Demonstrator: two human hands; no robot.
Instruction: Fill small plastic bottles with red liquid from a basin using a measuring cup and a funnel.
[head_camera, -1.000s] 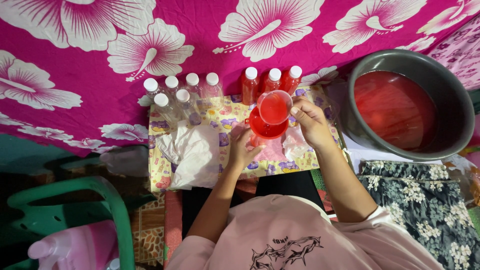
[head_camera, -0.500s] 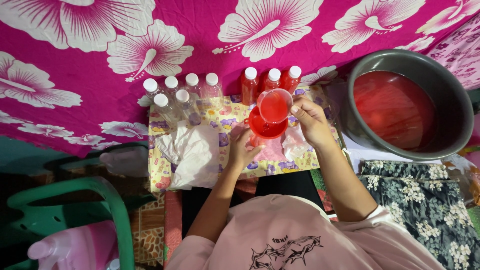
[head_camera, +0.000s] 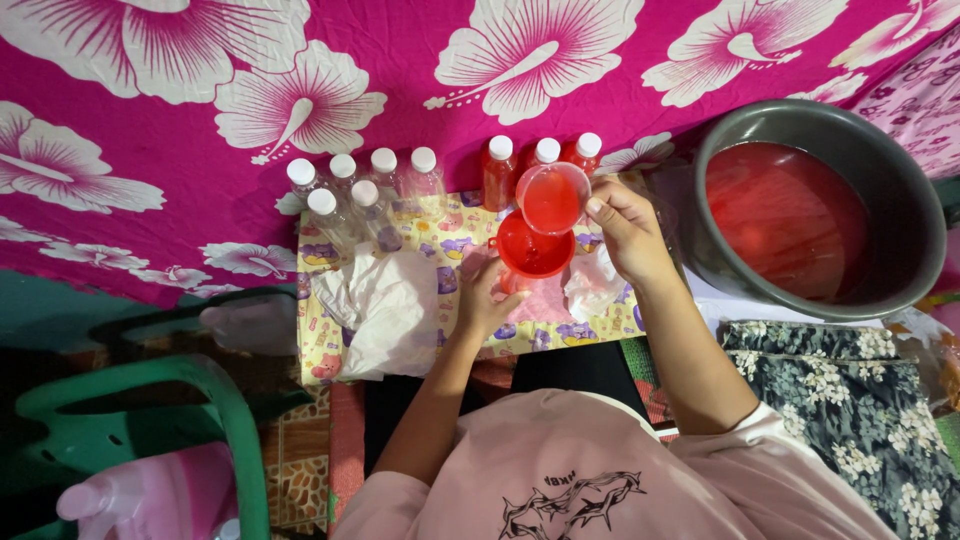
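R hand (head_camera: 622, 235) grips a clear cup (head_camera: 552, 197) of red liquid, tilted over a red funnel (head_camera: 533, 249) – L hand (head_camera: 487, 298) closed round whatever sits under the funnel, hidden. Both over the patterned mat (head_camera: 330, 340), w/ three red-filled bottles (head_camera: 497, 170) just behind & a grey basin (head_camera: 905, 200) of red liquid on the R.

Head camera, steeply downward, close overhead

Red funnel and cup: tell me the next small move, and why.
Probably tip the cup further over the red funnel. The right hand holds it tilted above the funnel, red liquid remains inside, and the left hand steadies things beneath.
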